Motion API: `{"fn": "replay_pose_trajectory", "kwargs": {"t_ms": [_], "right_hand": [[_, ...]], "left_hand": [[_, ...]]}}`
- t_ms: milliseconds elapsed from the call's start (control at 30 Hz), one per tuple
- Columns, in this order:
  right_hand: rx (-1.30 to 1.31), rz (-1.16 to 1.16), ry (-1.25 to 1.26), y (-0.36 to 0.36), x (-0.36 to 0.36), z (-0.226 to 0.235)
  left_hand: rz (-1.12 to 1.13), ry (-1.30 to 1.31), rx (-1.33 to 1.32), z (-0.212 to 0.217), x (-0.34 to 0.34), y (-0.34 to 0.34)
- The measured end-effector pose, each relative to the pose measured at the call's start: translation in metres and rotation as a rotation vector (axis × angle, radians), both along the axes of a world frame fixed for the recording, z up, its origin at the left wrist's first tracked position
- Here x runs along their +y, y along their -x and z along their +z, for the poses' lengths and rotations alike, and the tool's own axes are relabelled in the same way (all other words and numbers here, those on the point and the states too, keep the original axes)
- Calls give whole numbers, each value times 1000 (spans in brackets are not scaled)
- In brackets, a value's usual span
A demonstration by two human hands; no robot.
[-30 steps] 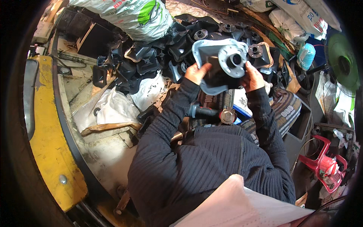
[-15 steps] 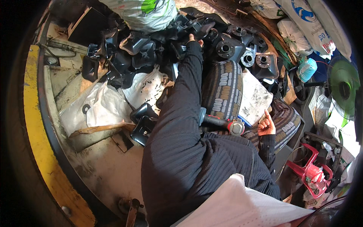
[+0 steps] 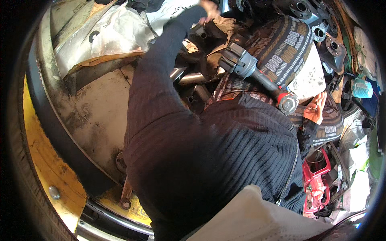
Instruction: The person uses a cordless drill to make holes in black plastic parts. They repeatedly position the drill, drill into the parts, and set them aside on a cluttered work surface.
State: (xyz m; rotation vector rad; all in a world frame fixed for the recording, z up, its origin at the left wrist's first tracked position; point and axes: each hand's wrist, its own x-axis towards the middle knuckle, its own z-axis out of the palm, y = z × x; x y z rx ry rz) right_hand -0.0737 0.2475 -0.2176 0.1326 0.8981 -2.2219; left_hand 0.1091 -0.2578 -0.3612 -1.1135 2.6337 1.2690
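Note:
My left hand (image 3: 209, 11) reaches out at the top edge, smeared by motion. It is above dark metal parts (image 3: 207, 36) and beside a white sheet, and I cannot make out whether it holds anything. My right hand (image 3: 315, 109) is at the right, palm partly turned up and fingers stretched out with nothing in them. It lies by the lower edge of a smudged white board (image 3: 309, 78) on the patterned cloth (image 3: 286, 44) over my legs. A cordless power tool (image 3: 263, 80) with a red ring and a thick dark battery end rests across the cloth, close to my right hand.
Black flanged metal parts (image 3: 301, 9) are piled at the upper right. White plastic sheeting (image 3: 116, 30) covers the upper left. A yellow-painted metal edge (image 3: 48, 164) curves along the left. At lower right stands a red plastic stool (image 3: 315, 180); a blue-wrapped bundle (image 3: 361, 87) sits above it.
My view has tilted down and my body leans left. The left hand has come back from the far pile of black parts toward nearer metal pieces. The right hand's fingers have straightened.

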Motion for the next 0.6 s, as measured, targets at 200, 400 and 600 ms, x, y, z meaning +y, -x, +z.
{"fn": "replay_pose_trajectory", "kwargs": {"t_ms": [200,400,600], "right_hand": [[-2,30,24,7,-4,4],[-164,23,112,12,6,23],[-324,-84,161,18,17,17]], "left_hand": [[-98,397,-637,-103,114,-154],[-548,157,-844,-133,63,-144],[-751,183,-677,8,5,-99]]}}
